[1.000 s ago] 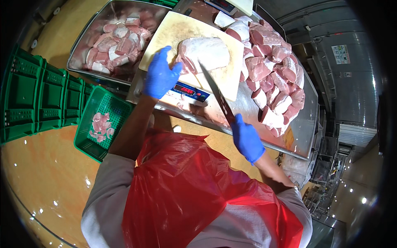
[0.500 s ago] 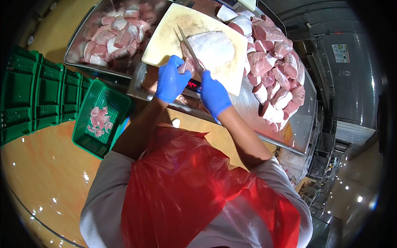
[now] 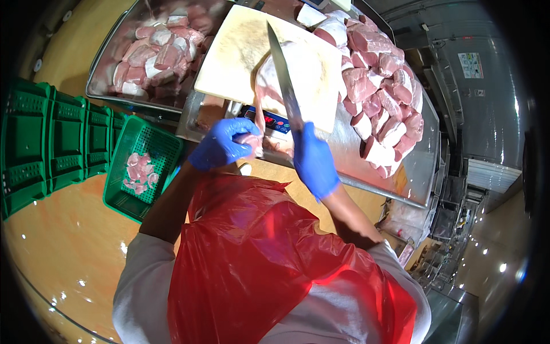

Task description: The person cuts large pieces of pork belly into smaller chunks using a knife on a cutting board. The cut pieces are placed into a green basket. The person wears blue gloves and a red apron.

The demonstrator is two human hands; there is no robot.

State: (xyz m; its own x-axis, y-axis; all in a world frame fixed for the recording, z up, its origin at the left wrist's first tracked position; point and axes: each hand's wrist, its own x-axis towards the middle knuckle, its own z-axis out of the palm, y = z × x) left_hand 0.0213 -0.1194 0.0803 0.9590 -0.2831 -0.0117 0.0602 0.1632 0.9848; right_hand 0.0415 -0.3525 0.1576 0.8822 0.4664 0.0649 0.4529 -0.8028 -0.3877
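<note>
A long knife (image 3: 282,71) points away from me, my gloved right hand (image 3: 315,161) closed round its handle. Its blade lies across a large piece of pork (image 3: 298,63) with a white fat side on the pale cutting board (image 3: 229,57). My gloved left hand (image 3: 224,144) pinches a strip of meat (image 3: 252,140) just off the board's near edge. The strip stretches thin up toward the big piece; whether it is still joined I cannot tell. A scale with a lit display (image 3: 269,119) shows under that edge.
Cut pork pieces (image 3: 378,86) are heaped on the steel table (image 3: 366,178) at right. More pork (image 3: 166,54) fills a metal tub (image 3: 97,71) at far left. A green basket (image 3: 123,192) with small trimmings (image 3: 139,171) stands at left beside stacked green crates (image 3: 63,132).
My left hand has drawn the strip toward me and down off the board. The right hand has moved slightly nearer and right, with the knife now over the pork.
</note>
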